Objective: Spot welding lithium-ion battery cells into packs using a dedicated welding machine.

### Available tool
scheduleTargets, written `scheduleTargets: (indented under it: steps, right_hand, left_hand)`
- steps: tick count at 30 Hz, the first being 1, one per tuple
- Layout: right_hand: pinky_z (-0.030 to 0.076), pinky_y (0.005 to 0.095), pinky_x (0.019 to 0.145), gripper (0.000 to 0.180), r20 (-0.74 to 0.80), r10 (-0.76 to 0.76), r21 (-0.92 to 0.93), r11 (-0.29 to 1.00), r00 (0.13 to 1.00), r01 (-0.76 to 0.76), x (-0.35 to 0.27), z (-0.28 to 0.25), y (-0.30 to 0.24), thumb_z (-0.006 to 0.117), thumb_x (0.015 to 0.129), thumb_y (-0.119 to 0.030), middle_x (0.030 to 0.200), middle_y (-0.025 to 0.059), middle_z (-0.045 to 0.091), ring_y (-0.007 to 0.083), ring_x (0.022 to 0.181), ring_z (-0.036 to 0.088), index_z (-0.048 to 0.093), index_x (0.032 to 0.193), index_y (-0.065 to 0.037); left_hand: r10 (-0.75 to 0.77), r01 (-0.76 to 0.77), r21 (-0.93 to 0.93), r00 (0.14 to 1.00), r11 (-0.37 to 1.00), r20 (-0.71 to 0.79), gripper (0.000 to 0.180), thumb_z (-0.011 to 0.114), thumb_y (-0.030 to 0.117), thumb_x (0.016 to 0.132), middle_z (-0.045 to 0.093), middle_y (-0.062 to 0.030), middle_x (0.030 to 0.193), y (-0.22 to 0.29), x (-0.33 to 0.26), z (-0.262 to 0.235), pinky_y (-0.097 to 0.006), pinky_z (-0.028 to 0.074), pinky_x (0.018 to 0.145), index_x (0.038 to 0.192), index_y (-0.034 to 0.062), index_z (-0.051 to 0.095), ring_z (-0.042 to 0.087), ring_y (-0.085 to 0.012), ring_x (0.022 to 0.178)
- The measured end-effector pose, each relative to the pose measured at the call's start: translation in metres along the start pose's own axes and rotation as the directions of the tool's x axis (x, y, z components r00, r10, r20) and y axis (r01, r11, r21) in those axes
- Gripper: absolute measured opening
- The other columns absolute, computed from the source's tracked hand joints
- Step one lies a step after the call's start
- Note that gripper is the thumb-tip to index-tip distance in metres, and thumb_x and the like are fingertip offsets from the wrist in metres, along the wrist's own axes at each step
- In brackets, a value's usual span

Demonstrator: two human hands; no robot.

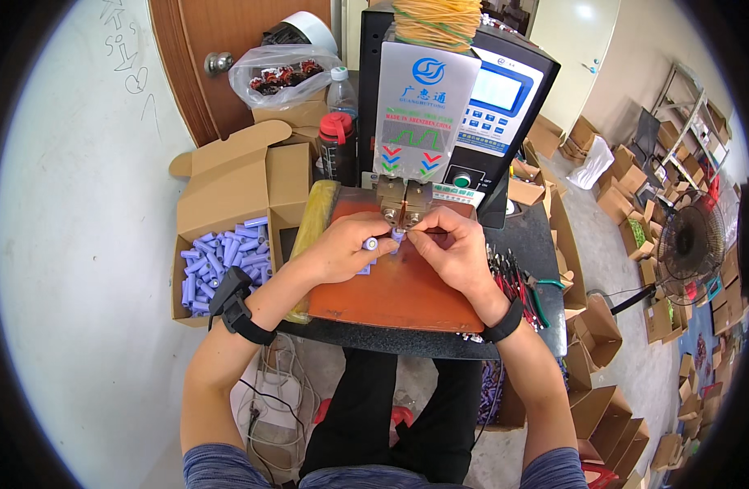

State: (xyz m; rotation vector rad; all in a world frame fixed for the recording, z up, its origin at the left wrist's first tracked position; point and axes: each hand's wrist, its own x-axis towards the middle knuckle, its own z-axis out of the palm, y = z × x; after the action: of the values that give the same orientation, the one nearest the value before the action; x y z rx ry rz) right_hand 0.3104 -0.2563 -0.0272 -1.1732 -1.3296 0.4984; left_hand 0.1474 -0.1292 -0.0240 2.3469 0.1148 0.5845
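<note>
Sleeves before a machine bearing a blue logo and multicoloured lettering.
Left hand grips a purple cell, pale end showing; right hand pinches, object unclear, at another cell under the electrodes.

Dk tabletop: orange mat ctr, yel. strip L, machine bk, pliers R.

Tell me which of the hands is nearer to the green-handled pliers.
Right. The right hand is forward and to the left of the green-handled pliers; the left hand is farther left, beyond the right one.
</note>
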Motion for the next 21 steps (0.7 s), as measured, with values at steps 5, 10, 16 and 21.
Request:
scheduleTargets:
  steps: [5, 10, 16, 21]
  right_hand:
    - [0.052, 0.0243, 0.061, 0.005, -0.026, -0.118, -0.244, 0.964, 0.993, 0.108, 0.0001, 0.0003, -0.0049, 0.067, 0.078, -0.001, 0.082, 0.0066, 0.061, 0.0124, 0.072, 0.062, 0.063, 0.082, 0.0]
    - [0.052, 0.0249, 0.061, 0.006, -0.026, -0.134, -0.242, 0.962, 0.991, 0.124, 0.0005, 0.0003, -0.003, 0.067, 0.078, -0.001, 0.081, 0.007, 0.061, 0.0135, 0.071, 0.062, 0.063, 0.082, 0.0]
    - [0.052, 0.0252, 0.061, 0.005, -0.027, -0.121, -0.249, 0.962, 0.992, 0.11, -0.0001, -0.0005, -0.0016, 0.067, 0.078, -0.001, 0.081, 0.007, 0.061, 0.0142, 0.072, 0.062, 0.064, 0.081, 0.0]
    - [0.051, 0.0268, 0.062, 0.005, -0.026, -0.13, -0.248, 0.961, 0.991, 0.119, -0.0007, 0.0004, -0.0059, 0.067, 0.077, 0.0, 0.08, 0.0076, 0.062, 0.0163, 0.073, 0.062, 0.064, 0.081, 0.0]
  left_hand:
    - [0.039, -0.039, 0.01, 0.999, 0.999, -0.024, 0.019, 0.057, 0.021, 0.09, 0.057, -0.0148, 0.083, -0.0007, -0.0002, 0.0021, -0.04, 0.045, 0.071, 0.093, 0.0023, 0.06, 0.057, -0.0338, 0.081]
    - [-0.005, 0.005, -0.003, 1.0, 1.0, -0.01, 0.019, 0.057, 0.02, 0.089, 0.057, -0.015, 0.083, -0.0014, -0.0004, 0.0025, -0.04, 0.045, 0.071, 0.093, 0.0022, 0.061, 0.057, -0.0341, 0.081]
    - [0.046, -0.047, -0.016, 0.997, 0.999, -0.058, 0.019, 0.058, 0.02, 0.089, 0.057, -0.0158, 0.083, -0.002, -0.0006, 0.0055, -0.041, 0.045, 0.071, 0.092, 0.0019, 0.061, 0.057, -0.0349, 0.082]
    - [0.005, -0.004, 0.019, 1.0, 1.0, -0.019, 0.019, 0.058, 0.02, 0.089, 0.057, -0.0161, 0.084, -0.0031, -0.0021, 0.0045, -0.041, 0.045, 0.072, 0.095, 0.0018, 0.062, 0.057, -0.0353, 0.082]
